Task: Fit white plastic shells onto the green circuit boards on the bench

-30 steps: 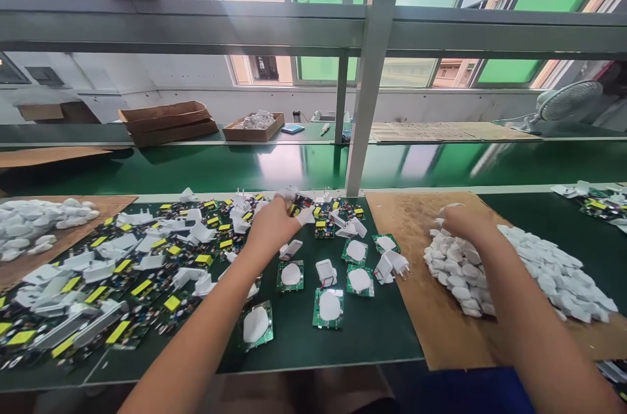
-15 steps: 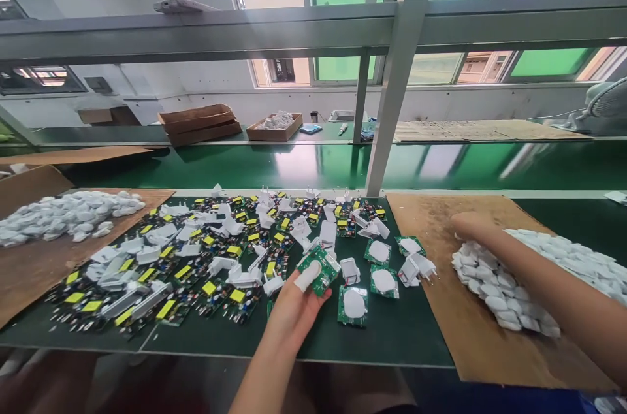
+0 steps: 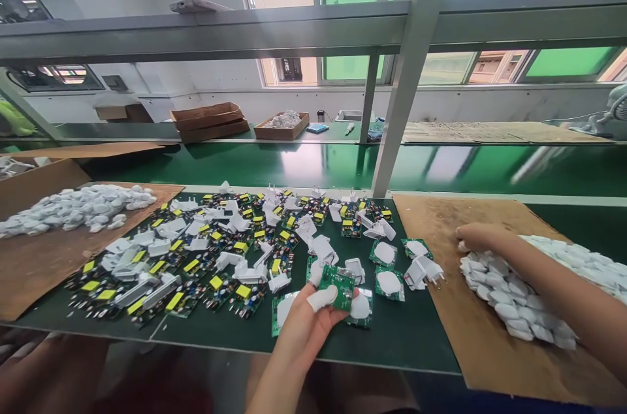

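My left hand (image 3: pixel 306 329), its thumb in a white finger cover, is closed around a green circuit board (image 3: pixel 341 285) above the near part of the dark green bench. Boards with a white pad on top lie around it: one board (image 3: pixel 281 322) to the left, another partly behind my fingers, and several to the right. At the far left end of a pile of white pads (image 3: pixel 504 296), my right hand (image 3: pixel 475 236) reaches down with bent fingers. Something small and white shows at its fingertips; whether it is a pad or a finger cover is unclear.
Several circuit boards (image 3: pixel 215 283) with yellow parts and white plug housings (image 3: pixel 235 221) crowd the bench to the left. Further left, more white pads (image 3: pixel 83 205) lie on brown cardboard (image 3: pixel 39 270). A grey metal post (image 3: pixel 399 94) rises behind the bench.
The view has turned slightly left. My left hand has moved a little right and down with the circuit board, uncovering a padded board beside it. My right hand stays at the pile's edge.
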